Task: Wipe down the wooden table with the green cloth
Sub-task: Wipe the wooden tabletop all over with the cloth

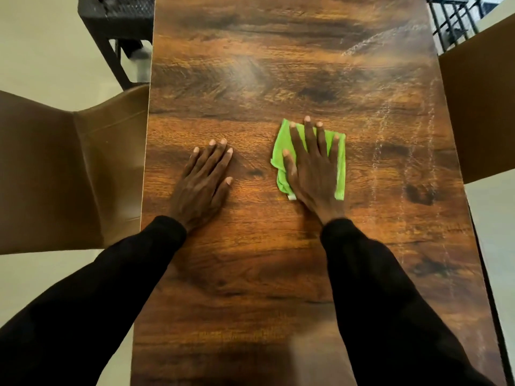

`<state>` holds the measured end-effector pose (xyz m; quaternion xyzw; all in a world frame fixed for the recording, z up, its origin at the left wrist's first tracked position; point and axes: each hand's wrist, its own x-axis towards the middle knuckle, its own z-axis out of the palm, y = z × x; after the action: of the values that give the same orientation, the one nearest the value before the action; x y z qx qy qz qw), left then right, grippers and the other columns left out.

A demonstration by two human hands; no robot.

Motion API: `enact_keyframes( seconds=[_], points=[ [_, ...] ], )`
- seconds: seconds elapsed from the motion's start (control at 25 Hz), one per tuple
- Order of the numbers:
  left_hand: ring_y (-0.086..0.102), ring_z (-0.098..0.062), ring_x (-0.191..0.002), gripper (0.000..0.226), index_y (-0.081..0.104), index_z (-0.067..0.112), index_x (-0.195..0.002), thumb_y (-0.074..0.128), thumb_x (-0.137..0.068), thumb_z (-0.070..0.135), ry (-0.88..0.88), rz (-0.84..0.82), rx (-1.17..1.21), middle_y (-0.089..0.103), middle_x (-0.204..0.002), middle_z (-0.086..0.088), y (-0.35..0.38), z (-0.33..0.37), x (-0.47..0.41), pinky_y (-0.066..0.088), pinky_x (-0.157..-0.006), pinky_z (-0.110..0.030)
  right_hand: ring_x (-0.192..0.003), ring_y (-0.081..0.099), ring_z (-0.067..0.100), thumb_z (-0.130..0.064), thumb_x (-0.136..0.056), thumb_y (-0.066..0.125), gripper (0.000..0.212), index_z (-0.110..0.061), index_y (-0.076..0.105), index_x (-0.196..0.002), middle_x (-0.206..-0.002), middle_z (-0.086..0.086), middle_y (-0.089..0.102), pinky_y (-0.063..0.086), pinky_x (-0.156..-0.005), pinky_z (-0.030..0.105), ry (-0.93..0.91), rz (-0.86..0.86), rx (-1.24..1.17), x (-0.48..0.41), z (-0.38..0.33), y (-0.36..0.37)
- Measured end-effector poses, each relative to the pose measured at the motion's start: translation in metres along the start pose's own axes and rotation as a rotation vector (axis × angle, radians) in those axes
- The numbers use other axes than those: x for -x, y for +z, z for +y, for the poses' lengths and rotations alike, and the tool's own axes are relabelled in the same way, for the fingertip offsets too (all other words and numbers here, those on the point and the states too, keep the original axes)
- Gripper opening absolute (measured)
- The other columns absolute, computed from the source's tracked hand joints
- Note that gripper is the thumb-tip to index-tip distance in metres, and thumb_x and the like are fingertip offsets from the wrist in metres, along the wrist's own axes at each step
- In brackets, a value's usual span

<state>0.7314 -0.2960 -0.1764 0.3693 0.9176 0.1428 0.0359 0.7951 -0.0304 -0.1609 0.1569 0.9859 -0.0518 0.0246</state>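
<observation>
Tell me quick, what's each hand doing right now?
Left hand: open, flat on the wooden table, holding nothing.
Right hand: open, pressed flat on the green cloth.

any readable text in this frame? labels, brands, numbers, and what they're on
None readable.
Green cloth: a small white tag at its near corner, under the right hand; too small to tell whether it carries print.
Wooden table: only grain and pale wipe streaks, no print.
Left hand and brown chair: no markings.
</observation>
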Motion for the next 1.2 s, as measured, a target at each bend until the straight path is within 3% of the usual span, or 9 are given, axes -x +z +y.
enact_keyframes(
  seconds=[0.12,0.24,0.36,0.52,0.64,0.76,0.88,1.0,1.2],
  points=[
    [0.010,-0.025,-0.165,0.060,0.023,0.009,-0.167,0.031,-0.113,0.035,-0.029,0.020,0.007,0.015,-0.177,-0.011,-0.003,-0.007,0.004,0.011,-0.135,-0.051,-0.171,0.003,0.033,-0.051,-0.115,0.031,0.066,-0.026,0.020,-0.175,-0.184,0.007,0.006,0.004,-0.135,0.063,-0.150,-0.026,-0.011,-0.009,-0.032,0.001],
    [0.011,-0.025,-0.165,0.059,0.024,0.009,-0.167,0.031,-0.114,0.033,-0.028,0.035,0.024,0.017,-0.177,-0.011,-0.005,-0.010,0.006,0.013,-0.134,-0.051,-0.171,0.005,0.033,-0.052,-0.112,0.034,0.068,-0.026,0.025,-0.174,-0.184,0.007,0.010,0.008,-0.135,0.064,-0.312,-0.049,-0.005,0.051,-0.035,0.010],
    [0.013,-0.027,-0.165,0.058,0.025,0.007,-0.167,0.033,-0.114,0.030,-0.023,0.052,0.005,0.018,-0.176,-0.012,-0.005,-0.010,0.009,0.015,-0.134,-0.051,-0.171,0.007,0.032,-0.049,-0.112,0.032,0.066,-0.025,0.026,-0.174,-0.184,0.007,0.012,0.009,-0.134,0.066,-0.157,-0.032,-0.006,0.089,-0.011,0.008],
    [0.014,-0.028,-0.165,0.056,0.027,0.007,-0.166,0.035,-0.115,0.028,0.013,0.056,-0.003,0.019,-0.176,-0.012,-0.004,-0.011,0.010,0.015,-0.134,-0.052,-0.171,0.002,0.031,-0.050,-0.115,0.027,0.065,-0.027,0.018,-0.175,-0.184,0.006,0.007,0.003,-0.135,0.063,0.054,-0.011,0.020,0.044,-0.023,0.001],
    [0.015,-0.028,-0.165,0.055,0.028,0.008,-0.166,0.035,-0.115,0.028,0.075,0.045,0.013,0.020,-0.176,-0.012,-0.003,-0.012,0.020,0.014,-0.134,-0.051,-0.171,0.005,0.034,-0.050,-0.114,0.035,0.066,-0.026,0.023,-0.175,-0.184,0.008,0.010,0.005,-0.135,0.064,-0.126,-0.010,0.008,0.066,-0.056,0.009],
    [0.016,-0.029,-0.164,0.055,0.029,0.008,-0.166,0.037,-0.115,0.027,0.139,0.021,0.023,0.021,-0.175,-0.012,-0.005,-0.011,0.045,0.016,-0.134,-0.051,-0.170,0.010,0.034,-0.049,-0.114,0.038,0.065,-0.025,0.029,-0.173,-0.183,0.009,0.016,0.010,-0.135,0.065,-0.264,-0.014,0.015,0.152,-0.062,0.020],
    [0.012,-0.028,-0.165,0.055,0.026,0.009,-0.167,0.033,-0.116,0.028,0.175,-0.022,0.014,0.018,-0.176,-0.011,-0.007,-0.005,0.075,0.015,-0.134,-0.051,-0.170,0.012,0.035,-0.045,-0.114,0.037,0.062,-0.023,0.031,-0.172,-0.183,0.009,0.017,0.014,-0.133,0.067,-0.071,0.032,-0.007,0.182,-0.035,0.015],
    [0.008,-0.025,-0.166,0.056,0.024,0.011,-0.168,0.030,-0.115,0.030,0.194,-0.048,0.025,0.016,-0.177,-0.009,-0.007,0.000,0.099,0.012,-0.135,-0.050,-0.171,0.005,0.032,-0.046,-0.115,0.033,0.064,-0.026,0.021,-0.175,-0.184,0.006,0.009,0.005,-0.135,0.062,0.181,0.026,0.015,0.151,-0.040,0.008],
    [0.011,-0.027,-0.165,0.057,0.025,0.009,-0.167,0.032,-0.114,0.029,0.194,-0.037,0.051,0.018,-0.176,-0.011,-0.008,0.008,0.124,0.015,-0.134,-0.051,-0.170,0.012,0.035,-0.047,-0.112,0.044,0.066,-0.024,0.031,-0.172,-0.183,0.009,0.017,0.009,-0.135,0.065,-0.154,0.004,0.021,0.203,-0.077,0.019]
  ],
)
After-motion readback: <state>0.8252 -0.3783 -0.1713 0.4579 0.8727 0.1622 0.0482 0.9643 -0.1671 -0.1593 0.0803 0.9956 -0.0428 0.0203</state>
